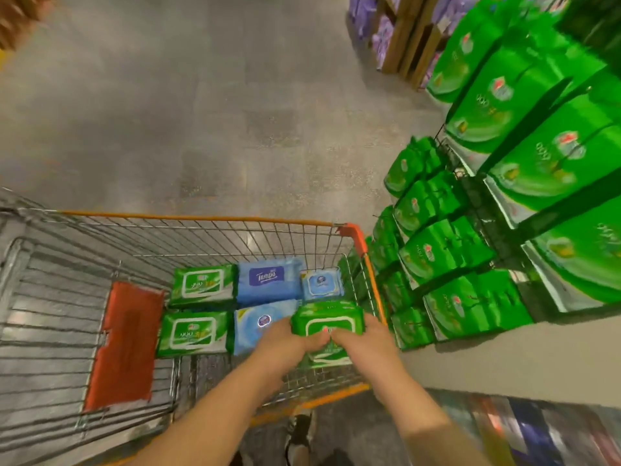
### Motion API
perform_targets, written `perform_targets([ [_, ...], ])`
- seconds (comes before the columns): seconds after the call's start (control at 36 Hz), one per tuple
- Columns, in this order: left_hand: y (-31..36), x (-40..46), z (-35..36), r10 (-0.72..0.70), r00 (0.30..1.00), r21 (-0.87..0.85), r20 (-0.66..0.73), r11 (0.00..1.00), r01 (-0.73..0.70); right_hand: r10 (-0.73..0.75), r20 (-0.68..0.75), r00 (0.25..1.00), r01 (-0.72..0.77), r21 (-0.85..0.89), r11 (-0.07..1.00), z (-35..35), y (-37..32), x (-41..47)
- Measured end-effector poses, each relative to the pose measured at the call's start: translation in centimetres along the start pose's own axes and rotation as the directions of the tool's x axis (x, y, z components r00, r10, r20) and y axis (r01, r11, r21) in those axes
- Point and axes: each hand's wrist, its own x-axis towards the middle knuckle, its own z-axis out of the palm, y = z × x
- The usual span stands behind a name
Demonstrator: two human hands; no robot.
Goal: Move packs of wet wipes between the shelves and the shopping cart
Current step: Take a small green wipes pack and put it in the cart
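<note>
A wire shopping cart (208, 217) with an orange rim stands in front of me. Inside lie two green wet wipe packs (201, 285) (195, 332) on the left and three blue packs (270, 280) (321, 284) (255, 322) beside them. My left hand (285, 341) and my right hand (361, 343) both grip a green wet wipe pack (327, 319) over the cart's near right corner, one hand on each side. Another green pack (327, 358) shows just below the held one, between my hands.
Shelves on the right hold rows of green wet wipe packs (447, 253) and larger green bags (544, 163). An orange child-seat flap (126, 344) lies in the cart's left part. Grey tiled floor (201, 112) stretches ahead. My shoe (299, 435) is under the cart handle.
</note>
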Motion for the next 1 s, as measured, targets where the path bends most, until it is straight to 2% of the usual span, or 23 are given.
perform_targets([
  [0.19, -2.0, 6.9, 2.3, -0.159, 0.987, -0.082, 0.014, 0.984, 0.160, 0.242, 0.033, 0.970, -0.242, 0.011, 0.970, 1.5, 2.4, 6.7],
  [0.36, -4.3, 13.1, 3.1, -0.296, 0.955, -0.112, -0.020, 0.950, 0.292, 0.338, -0.046, 0.940, -0.341, -0.114, 0.933, 3.6, 4.0, 12.2],
  [0.53, -7.2, 18.2, 3.9, -0.347, 0.936, -0.259, -0.060, 0.911, 0.321, 0.447, -0.009, 0.894, -0.447, -0.051, 0.893, 5.3, 5.8, 17.2],
  [0.61, -8.4, 19.8, 4.7, -0.371, 0.927, -0.268, -0.063, 0.901, 0.342, 0.497, -0.024, 0.867, -0.498, -0.040, 0.866, 6.0, 7.0, 19.4],
  [0.72, -9.0, 21.0, 5.8, -0.415, 0.906, -0.254, -0.086, 0.888, 0.382, 0.528, -0.068, 0.847, -0.527, 0.024, 0.849, 6.9, 8.2, 21.0],
  [0.89, -8.7, 22.9, 6.4, -0.370, 0.913, -0.150, -0.169, 0.926, 0.347, 0.514, -0.157, 0.844, -0.491, 0.160, 0.856, 8.5, 10.0, 22.4],
  [1.0, -9.4, 24.1, 6.6, -0.361, 0.911, -0.149, -0.198, 0.930, 0.335, 0.449, -0.181, 0.875, -0.428, 0.144, 0.892, 9.4, 11.3, 23.2],
])
